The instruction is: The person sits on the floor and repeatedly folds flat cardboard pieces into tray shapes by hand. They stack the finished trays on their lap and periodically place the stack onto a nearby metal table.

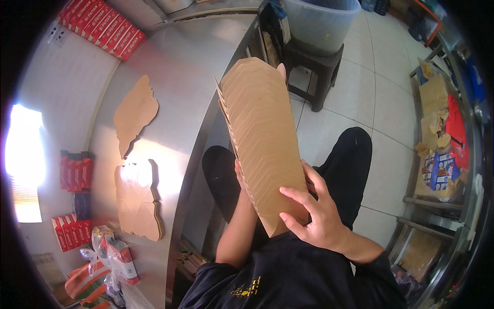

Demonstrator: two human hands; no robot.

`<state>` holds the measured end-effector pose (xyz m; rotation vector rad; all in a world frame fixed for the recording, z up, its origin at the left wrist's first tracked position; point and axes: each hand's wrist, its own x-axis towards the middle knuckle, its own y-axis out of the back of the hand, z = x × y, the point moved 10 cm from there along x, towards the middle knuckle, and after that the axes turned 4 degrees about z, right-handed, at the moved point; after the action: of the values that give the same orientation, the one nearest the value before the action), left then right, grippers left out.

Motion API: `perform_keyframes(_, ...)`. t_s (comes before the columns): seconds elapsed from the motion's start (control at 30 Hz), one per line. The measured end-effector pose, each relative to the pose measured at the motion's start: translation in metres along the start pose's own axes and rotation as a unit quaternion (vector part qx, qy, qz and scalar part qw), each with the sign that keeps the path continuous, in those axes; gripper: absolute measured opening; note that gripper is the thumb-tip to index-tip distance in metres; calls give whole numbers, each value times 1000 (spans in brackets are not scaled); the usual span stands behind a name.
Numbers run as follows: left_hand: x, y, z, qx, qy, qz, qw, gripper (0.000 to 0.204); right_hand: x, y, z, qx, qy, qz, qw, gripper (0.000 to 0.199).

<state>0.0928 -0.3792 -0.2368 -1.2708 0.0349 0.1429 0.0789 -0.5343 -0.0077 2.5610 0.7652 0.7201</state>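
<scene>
A long nested stack of brown paperboard trays [265, 139] with angled edges rests across my lap and points away from me. My left hand [240, 177] holds it along the left side. Most of that hand is hidden behind the stack, and a fingertip shows past the far right edge. At the near end, my right hand [324, 221] grips the right edge, thumb and index finger on top and other fingers at the side. To the left, a pile of flat brown paperboard blanks [138, 206] lies on the metal table [180, 67]; farther off lies another flat blank [136, 110].
Red and white boxes [103, 28] line the wall side of the table. Plastic-wrapped packages [110, 247] sit at its near left. Ahead, a translucent tub [321, 26] stands on a dark stool [316, 72]. A shelf [437, 129] with cardboard and packets runs along the right.
</scene>
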Motion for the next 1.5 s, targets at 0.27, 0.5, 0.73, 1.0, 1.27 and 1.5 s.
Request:
perform_keyframes(0.27, -7, 7, 2, 0, 10, 41, 999, 95, 1, 0, -1, 7, -14, -5, 1000, 64)
perform_keyframes(0.5, -3, 4, -1, 4, 29, 20, 999, 96, 5, 0, -1, 9, -16, -19, 1000, 67)
perform_keyframes(0.73, 1, 1, 2, 21, 23, 12, 999, 99, 7, -1, 0, -11, -20, -34, 999, 73)
perform_keyframes(1.0, -2, -34, 8, 27, 7, -66, 997, 98, 10, 1, 6, -15, -43, -43, 998, 79)
perform_keyframes(1.27, 0, 13, -2, 3, 27, -2, 1000, 93, 9, 1, 4, 9, -14, -34, 999, 69)
perform_keyframes(1.5, 1, 17, -8, -7, 48, 14, 999, 95, 7, 0, 8, 20, -26, -32, 999, 68)
